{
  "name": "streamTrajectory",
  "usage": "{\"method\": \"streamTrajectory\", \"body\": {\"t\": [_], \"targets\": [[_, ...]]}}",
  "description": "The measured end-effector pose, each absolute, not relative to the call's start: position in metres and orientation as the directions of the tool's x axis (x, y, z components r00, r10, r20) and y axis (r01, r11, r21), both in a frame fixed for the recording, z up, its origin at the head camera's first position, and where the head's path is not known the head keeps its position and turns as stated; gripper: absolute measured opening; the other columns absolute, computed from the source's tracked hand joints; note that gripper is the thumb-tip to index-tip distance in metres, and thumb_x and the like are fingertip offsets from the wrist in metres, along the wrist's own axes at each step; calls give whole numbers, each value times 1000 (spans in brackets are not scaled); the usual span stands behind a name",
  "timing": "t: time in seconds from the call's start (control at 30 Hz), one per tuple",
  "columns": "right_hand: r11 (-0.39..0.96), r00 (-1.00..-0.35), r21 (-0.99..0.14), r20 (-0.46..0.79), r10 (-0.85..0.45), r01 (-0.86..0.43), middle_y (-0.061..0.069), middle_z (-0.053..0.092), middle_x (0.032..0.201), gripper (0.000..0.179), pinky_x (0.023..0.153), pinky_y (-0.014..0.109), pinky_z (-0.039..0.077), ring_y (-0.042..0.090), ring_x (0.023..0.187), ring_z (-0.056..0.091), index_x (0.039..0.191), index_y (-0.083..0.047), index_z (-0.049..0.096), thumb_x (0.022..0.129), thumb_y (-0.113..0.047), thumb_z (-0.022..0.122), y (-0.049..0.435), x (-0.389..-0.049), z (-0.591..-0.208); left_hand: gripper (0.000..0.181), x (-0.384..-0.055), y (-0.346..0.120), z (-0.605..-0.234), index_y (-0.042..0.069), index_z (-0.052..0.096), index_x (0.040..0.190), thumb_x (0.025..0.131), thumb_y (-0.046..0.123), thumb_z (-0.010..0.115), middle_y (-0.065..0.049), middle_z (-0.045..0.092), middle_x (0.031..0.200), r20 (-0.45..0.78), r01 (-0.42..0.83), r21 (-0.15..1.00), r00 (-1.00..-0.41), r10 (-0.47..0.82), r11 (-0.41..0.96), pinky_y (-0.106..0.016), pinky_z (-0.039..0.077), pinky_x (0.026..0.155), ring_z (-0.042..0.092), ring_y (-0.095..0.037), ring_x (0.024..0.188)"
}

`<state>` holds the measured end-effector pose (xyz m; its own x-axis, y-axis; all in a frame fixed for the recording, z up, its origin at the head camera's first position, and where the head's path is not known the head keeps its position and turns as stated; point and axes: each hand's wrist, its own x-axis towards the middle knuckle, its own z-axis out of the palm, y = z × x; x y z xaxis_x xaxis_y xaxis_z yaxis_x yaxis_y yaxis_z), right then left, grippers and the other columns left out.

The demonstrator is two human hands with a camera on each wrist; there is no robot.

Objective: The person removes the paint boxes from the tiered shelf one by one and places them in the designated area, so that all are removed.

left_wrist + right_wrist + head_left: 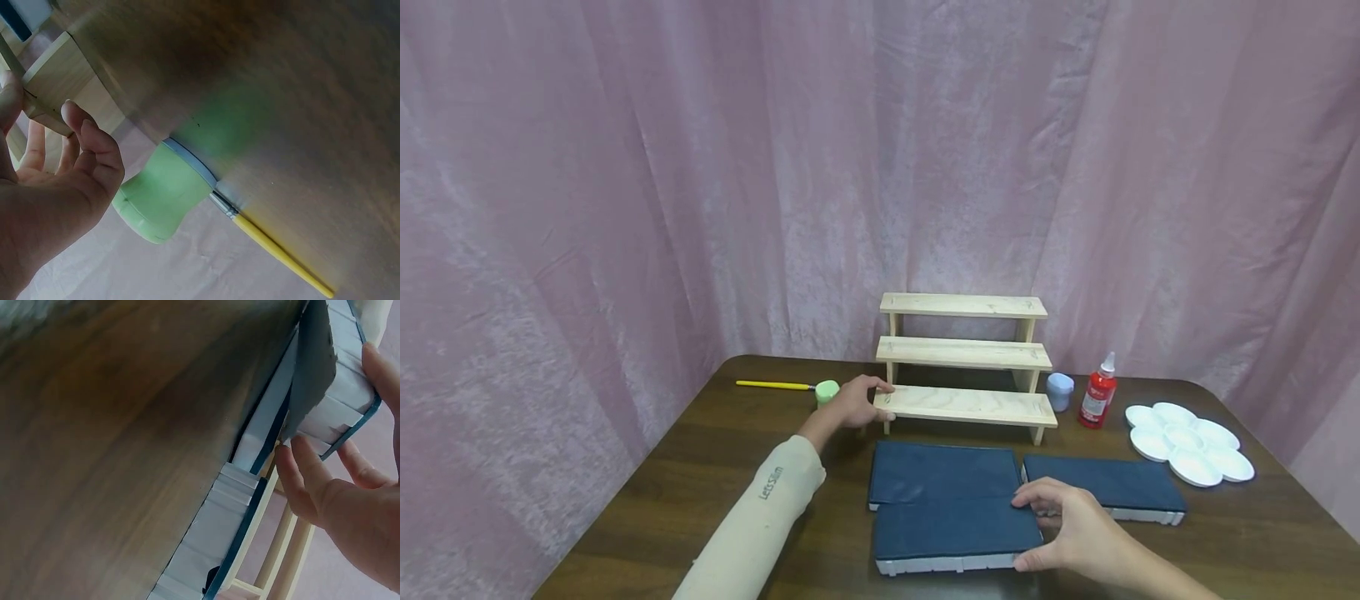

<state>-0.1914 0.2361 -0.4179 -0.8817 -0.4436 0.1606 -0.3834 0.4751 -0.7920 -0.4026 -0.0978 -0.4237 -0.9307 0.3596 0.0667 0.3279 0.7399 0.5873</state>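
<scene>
My left hand [853, 402] holds the left end of the lowest board of a three-tier wooden stand [970, 403], thumb at its front edge. In the left wrist view, fingers wrap the light wood board [51, 117]. My right hand [1078, 533] grips the right end of a flat box [955, 529] with a dark blue top and white sides. In the right wrist view this box [337, 381] is raised and tilted, its grey underside showing. It overlaps a similar blue-topped box [943, 468] lying behind it. A third such box [1105, 482] lies to the right, partly behind the right hand.
Left of the stand are a green pot [827, 392] and a yellow-handled brush [775, 384]. To its right stand a pale blue pot [1059, 391], a red bottle [1097, 400] with a white nozzle and a white flower-shaped palette [1183, 440]. A pink curtain [820, 167] hangs behind the table.
</scene>
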Motion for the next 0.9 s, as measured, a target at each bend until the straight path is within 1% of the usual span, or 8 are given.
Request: {"method": "streamTrajectory", "body": {"t": [0.1,0.17,0.3,0.47,0.6,0.7,0.83,0.9], "targets": [[473,-883,-796,155,-443,-377,16,62,120,53,79,36,57,35,103,62,112,-3,65,70,-22,91,235,-192,-419,48,-402,-98,-424,18,68,124,80,27,85,-15,53,140,72,332,587,-930,361,738,-48,40,104,46,-35,132],[499,-884,-774,163,-439,-390,13,61,120,53,78,33,57,32,102,62,112,-6,66,69,-25,92,234,-192,-420,48,-401,-99,-424,18,68,124,80,27,85,-15,53,140,74,332,590,-930,360,736,-48,40,105,46,-35,132],[547,-893,-742,155,-422,-387,10,61,120,54,71,28,55,26,99,60,111,-12,67,67,-30,92,233,-189,-420,48,-401,-99,-424,18,68,124,80,27,85,-15,53,140,82,337,594,-929,362,731,-47,40,106,46,-35,132],[559,-906,-757,105,-410,-340,11,60,120,54,62,28,53,24,97,58,110,-13,66,66,-29,93,231,-185,-418,48,-402,-99,-425,17,68,123,80,27,85,-15,54,139,90,345,591,-926,366,729,-47,40,105,47,-34,131],[598,-908,-729,80,-411,-334,6,61,117,55,66,29,52,23,95,60,109,-15,66,65,-33,93,230,-185,-418,48,-402,-98,-424,17,68,123,80,26,85,-16,54,138,98,352,589,-925,368,727,-47,40,105,48,-35,130],[618,-908,-710,73,-413,-338,4,62,115,55,71,34,51,23,95,61,109,-16,66,64,-35,93,230,-186,-419,47,-402,-98,-424,16,68,124,80,26,85,-16,54,139,94,348,594,-925,368,725,-47,40,105,47,-35,131],[617,-905,-711,65,-421,-338,5,63,115,55,73,42,51,25,94,62,109,-14,66,64,-31,94,230,-186,-421,48,-401,-98,-424,17,68,124,80,27,84,-16,53,139,86,345,600,-925,370,722,-47,39,106,46,-35,132],[613,-902,-713,61,-428,-340,6,63,116,55,72,40,52,26,94,63,109,-13,66,64,-29,94,230,-186,-421,48,-401,-99,-424,17,68,124,80,27,84,-16,53,140,86,344,602,-925,370,721,-48,39,106,46,-35,132]]}}
